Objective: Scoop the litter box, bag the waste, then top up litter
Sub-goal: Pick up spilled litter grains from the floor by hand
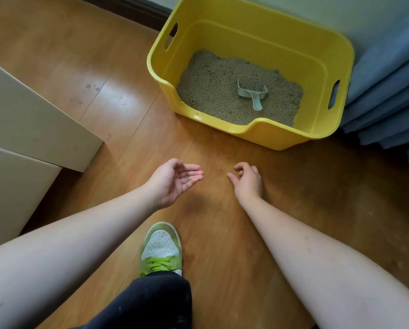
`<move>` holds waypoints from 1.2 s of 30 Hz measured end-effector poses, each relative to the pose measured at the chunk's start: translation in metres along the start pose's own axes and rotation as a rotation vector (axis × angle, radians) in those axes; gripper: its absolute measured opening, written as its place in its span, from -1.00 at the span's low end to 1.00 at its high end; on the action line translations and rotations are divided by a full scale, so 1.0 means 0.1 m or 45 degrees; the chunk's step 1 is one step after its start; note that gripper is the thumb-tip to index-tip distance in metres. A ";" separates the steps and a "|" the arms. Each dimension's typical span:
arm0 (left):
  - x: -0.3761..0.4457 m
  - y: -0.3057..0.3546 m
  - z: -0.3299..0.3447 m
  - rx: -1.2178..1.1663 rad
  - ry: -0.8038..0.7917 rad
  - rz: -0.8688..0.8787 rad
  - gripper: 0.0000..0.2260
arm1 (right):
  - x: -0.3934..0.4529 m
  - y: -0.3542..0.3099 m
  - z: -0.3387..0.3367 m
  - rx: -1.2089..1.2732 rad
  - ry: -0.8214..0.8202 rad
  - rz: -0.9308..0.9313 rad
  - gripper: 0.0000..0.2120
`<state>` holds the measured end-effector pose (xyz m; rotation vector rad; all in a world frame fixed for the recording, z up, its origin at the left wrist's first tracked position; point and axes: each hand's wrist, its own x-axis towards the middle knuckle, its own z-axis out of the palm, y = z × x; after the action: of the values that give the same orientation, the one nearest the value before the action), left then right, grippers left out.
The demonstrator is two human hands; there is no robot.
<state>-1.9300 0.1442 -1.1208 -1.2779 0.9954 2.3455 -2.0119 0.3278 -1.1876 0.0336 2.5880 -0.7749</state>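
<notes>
A yellow plastic litter box [265, 134] stands on the wooden floor at the upper right, partly filled with grey-beige litter [213, 89]. A pale green scoop [254, 93] lies on the litter, handle toward me. My left hand [175, 180] is cupped palm-up in front of the box, with a few tiny dark grains on the palm. My right hand [247, 180] hovers low over the floor, fingers curled, thumb and forefinger close together; whether they pinch a grain is too small to tell.
Beige cabinet panels [32, 119] stand at the left. Blue folded fabric [388, 96] is stacked right of the box, against the wall. My green-and-white shoe [162, 248] and dark trouser leg are at the bottom centre. Scattered specks lie on the floor [92, 87].
</notes>
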 end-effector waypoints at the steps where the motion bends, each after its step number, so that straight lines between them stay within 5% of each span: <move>1: 0.00 0.00 -0.02 0.000 0.003 -0.002 -0.63 | -0.01 -0.01 0.01 0.004 0.008 -0.006 -0.87; 15: 0.14 0.06 -0.08 0.013 0.018 -0.053 -0.63 | 0.01 -0.16 0.03 -0.043 0.056 -0.010 -0.94; 21: 0.23 0.07 0.06 0.068 0.002 -0.118 -0.61 | -0.18 -0.54 -0.04 0.169 0.018 -0.289 -0.92; 27: 0.24 0.19 0.13 -0.075 -0.013 -0.139 -0.68 | -0.30 -0.93 -0.14 0.053 -0.110 -0.501 -0.94; 36: 0.22 0.60 0.14 -0.261 0.028 -0.043 -0.63 | -0.17 -1.33 -0.14 -0.076 -0.137 -0.509 -0.86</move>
<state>-1.9835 0.1096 -1.1079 -1.3849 0.7481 2.4635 -2.0213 0.2250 -1.1012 -0.5427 2.5426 -0.8068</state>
